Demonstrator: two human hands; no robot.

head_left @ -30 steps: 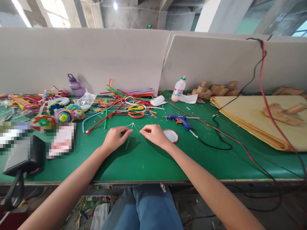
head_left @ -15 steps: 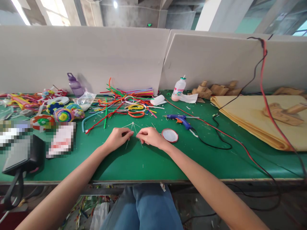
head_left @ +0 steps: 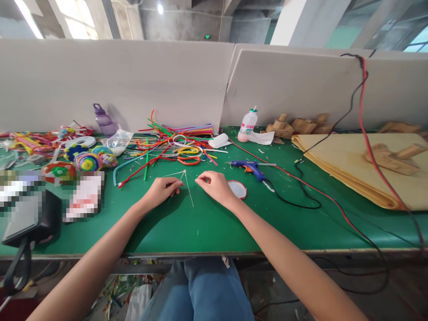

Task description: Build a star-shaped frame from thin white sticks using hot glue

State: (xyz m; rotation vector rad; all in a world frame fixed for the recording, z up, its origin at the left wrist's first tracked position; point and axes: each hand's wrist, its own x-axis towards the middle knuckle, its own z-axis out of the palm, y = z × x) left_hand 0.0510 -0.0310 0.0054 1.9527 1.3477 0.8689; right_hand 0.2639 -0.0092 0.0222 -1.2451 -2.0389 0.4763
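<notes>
Pinching thin white sticks (head_left: 187, 187), left hand (head_left: 160, 191), right hand (head_left: 216, 187)

head cam | faces forward-down | near green table (head_left: 234, 223) | single view

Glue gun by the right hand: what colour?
Blue with an orange trigger; glue gun, head view.

The worktop (head_left: 207, 223) has a matt green, smooth covering. The thin white sticks (head_left: 187, 185) look like stiff plastic. The glue gun (head_left: 249, 166) is glossy blue plastic; far right lies matt yellow paper (head_left: 354, 171).
</notes>
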